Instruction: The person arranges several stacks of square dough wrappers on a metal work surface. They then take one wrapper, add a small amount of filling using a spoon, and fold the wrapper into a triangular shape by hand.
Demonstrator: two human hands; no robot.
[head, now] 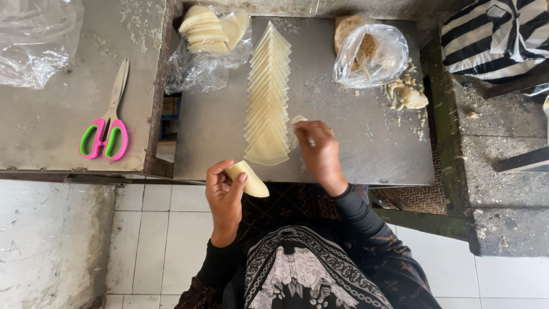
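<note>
My left hand (225, 191) holds a folded pale dough wrapper (249, 179) just in front of the metal table (354, 137). My right hand (318, 151) rests on the table at the near end of a long overlapping row of triangular dough sheets (267, 94); its fingers pinch a small pale piece (298, 120) beside the row. The row runs from the near edge toward the far edge of the table.
A plastic bag of filling with a spoon (370, 54) and loose filling lumps (407, 96) lie at the far right. A bag of folded wrappers (209, 34) sits far left. Pink-and-green scissors (107, 129) lie on the left table. A striped bag (497, 34) stands right.
</note>
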